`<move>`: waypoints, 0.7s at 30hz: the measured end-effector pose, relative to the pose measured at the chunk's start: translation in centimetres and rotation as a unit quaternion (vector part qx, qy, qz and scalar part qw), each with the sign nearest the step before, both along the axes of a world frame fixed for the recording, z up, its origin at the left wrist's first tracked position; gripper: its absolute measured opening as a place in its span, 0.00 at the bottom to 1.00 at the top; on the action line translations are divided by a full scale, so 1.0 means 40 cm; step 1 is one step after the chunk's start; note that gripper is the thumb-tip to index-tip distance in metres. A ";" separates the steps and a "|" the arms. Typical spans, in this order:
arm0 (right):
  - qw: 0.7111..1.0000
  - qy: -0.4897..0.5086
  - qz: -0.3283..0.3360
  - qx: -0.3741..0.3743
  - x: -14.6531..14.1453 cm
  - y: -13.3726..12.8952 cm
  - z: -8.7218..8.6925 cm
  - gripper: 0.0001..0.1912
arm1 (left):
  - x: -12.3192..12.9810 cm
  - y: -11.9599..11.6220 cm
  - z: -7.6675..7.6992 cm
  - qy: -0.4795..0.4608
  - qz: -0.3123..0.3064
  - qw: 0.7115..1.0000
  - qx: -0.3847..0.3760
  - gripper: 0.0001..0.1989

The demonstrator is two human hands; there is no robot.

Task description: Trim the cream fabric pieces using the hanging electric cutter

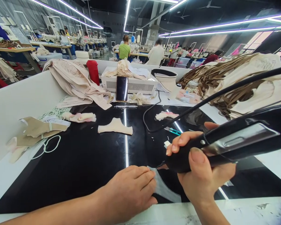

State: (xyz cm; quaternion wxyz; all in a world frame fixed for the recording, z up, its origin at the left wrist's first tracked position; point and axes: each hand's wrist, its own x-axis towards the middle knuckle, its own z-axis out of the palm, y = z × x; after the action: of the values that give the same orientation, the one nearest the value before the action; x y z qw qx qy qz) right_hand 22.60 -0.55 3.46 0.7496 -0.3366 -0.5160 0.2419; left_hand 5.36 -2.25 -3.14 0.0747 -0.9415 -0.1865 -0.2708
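My right hand wraps round a thick black corded power tool with a silver panel along its side. The tool's front end points left, towards a curved piece of thin grey, see-through material. My left hand, fingers pressed together, holds the left end of that piece against the shiny black work surface. A small reddish-brown bit shows between the tool's front and the grey piece; I cannot tell which one it belongs to.
Ahead lies a cream shaped fabric piece. Green-handled snips rest beyond my right hand. The black cord arches across the right side. A phone leans on a white vented box. Fabric piles stand behind; people work farther off.
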 end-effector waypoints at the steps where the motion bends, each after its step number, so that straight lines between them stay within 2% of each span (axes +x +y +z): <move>1: 1.000 0.001 0.001 0.002 0.000 0.001 0.000 0.23 | -0.001 0.000 0.000 0.004 -0.002 1.000 0.004 0.16; 13: 0.999 0.037 0.018 0.012 -0.015 0.008 0.004 0.22 | -0.003 0.002 -0.004 0.016 -0.005 1.000 -0.008 0.14; 21: 0.999 0.037 0.035 0.005 -0.023 0.011 -0.010 0.22 | -0.003 0.004 0.006 0.013 -0.008 1.000 0.007 0.14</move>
State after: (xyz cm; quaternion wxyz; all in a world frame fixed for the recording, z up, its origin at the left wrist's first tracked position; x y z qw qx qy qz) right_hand 21.69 -0.12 3.06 0.7606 -0.3056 -0.5007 0.2782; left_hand 5.24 -2.09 -2.90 0.0814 -0.9458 -0.1762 -0.2603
